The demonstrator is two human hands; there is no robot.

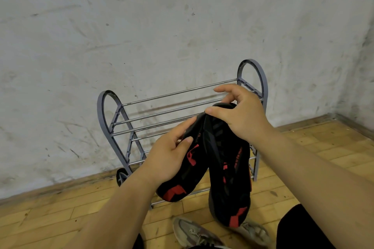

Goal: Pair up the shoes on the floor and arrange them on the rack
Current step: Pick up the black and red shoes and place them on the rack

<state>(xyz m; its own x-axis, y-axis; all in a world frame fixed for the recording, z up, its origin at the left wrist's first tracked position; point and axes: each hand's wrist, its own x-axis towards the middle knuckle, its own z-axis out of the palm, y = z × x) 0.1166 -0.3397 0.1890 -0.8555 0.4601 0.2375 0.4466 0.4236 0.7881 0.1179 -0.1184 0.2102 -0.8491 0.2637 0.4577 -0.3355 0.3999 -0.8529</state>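
Observation:
Two black shoes with red sole patches hang in front of the grey metal shoe rack (pixel 109 111), soles toward me. My left hand (pixel 170 153) grips the left black shoe (pixel 180 188) around its front part. My right hand (pixel 240 115) holds the right black shoe (pixel 230 178) at its toe, thumb on the sole and fingers curled over the top. The toes of the two shoes meet near the rack's upper bars. No shoes are visible on the rack's shelves.
Two beige sneakers (pixel 194 232) (pixel 255 232) lie on the wooden floor at the bottom edge, near my dark-clothed knee (pixel 299 228). The rack stands against a scuffed white wall (pixel 141 26). A corner of the room is at the far right.

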